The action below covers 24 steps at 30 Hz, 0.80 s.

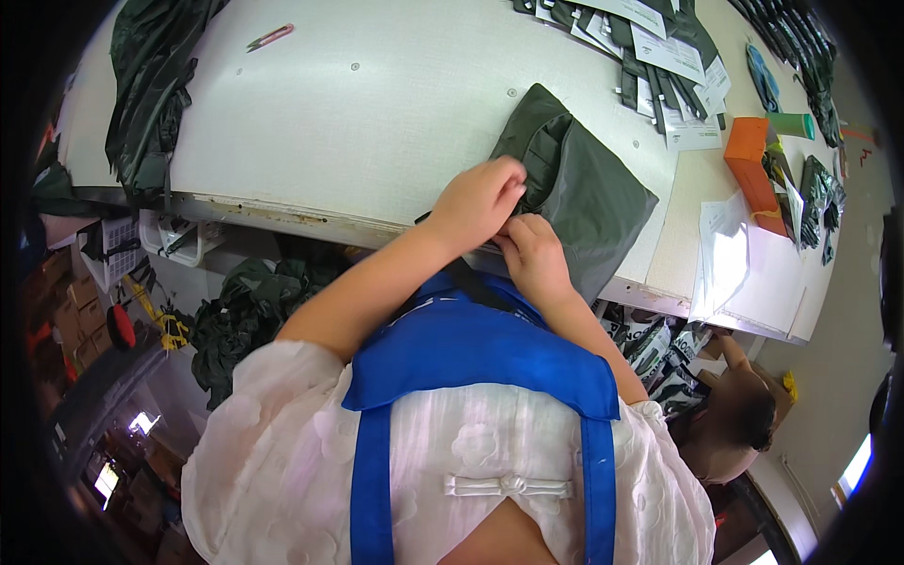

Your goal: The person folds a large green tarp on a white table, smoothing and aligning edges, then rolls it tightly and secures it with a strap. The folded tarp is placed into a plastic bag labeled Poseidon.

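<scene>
A dark green fabric bag (pixel 603 198) lies at the table's near edge with its opening turned toward my hands and folded cloth showing inside. My left hand (pixel 480 202) is closed at the opening's left side, its fingertips slightly smeared by motion; what they pinch is hidden. Just below it, my right hand (pixel 539 252) is closed on the bag's near edge, thumb and fingers pressed together. The two hands almost touch. A dark strap (pixel 474 285) hangs below them, over my blue apron (pixel 480 348).
Thread snips (pixel 270 38) and dark fabric (pixel 151 94) lie on the table (pixel 330 122) to the left. Pouches with white labels (pixel 669 56) are piled far right, near an orange box (pixel 753 174). Crumpled fabric (pixel 250 320) sits below the edge. Another person (pixel 734 414) is at lower right.
</scene>
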{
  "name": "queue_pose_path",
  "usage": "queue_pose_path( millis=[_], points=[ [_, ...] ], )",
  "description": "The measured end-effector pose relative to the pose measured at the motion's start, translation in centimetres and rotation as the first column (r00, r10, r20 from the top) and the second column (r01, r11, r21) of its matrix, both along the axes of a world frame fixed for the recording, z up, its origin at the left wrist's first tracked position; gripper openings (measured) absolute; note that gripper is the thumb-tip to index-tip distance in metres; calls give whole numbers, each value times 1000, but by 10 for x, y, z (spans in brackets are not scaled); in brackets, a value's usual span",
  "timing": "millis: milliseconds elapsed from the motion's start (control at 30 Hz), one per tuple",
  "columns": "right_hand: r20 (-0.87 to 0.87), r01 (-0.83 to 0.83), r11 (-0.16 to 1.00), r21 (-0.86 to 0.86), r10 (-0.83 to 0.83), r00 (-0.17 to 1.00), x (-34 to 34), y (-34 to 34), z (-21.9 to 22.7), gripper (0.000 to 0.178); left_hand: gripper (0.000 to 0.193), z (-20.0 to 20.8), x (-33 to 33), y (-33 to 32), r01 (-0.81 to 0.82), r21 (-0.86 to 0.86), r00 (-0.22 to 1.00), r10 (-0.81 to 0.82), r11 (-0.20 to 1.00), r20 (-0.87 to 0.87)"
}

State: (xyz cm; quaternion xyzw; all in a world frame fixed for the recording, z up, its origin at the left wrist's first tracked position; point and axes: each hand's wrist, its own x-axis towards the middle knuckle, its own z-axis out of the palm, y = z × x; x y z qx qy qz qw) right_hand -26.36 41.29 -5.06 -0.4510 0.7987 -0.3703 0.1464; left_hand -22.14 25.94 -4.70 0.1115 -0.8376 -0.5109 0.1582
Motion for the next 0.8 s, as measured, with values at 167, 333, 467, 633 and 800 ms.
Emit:
queue_pose_path(
  millis=[167, 333, 467, 633, 800],
  points=[
    [6, 10, 1000, 14, -10, 1000, -1, -2, 9, 6, 11, -12, 67, 22, 38, -18, 957, -31, 999, 288],
    [-56, -6, 1000, -11, 5, 998, 2, -3, 10, 6, 11, -28, 60, 28, -25, -149, 996, 37, 989, 85],
    [-220, -25, 999, 34, 32, 975, -7, -2, 12, 5, 10, -27, 59, 26, 29, -199, 997, -15, 980, 72],
    [-253, 170, 983, 67, -148, 956, -37, -14, 7, 6, 11, -31, 77, 31, 171, -151, 974, -144, 974, 178],
    [-263, 247, 966, 71, -220, 939, -71, -37, -15, 10, 12, -35, 85, 26, 213, -86, 951, -186, 973, 246]
  ],
)
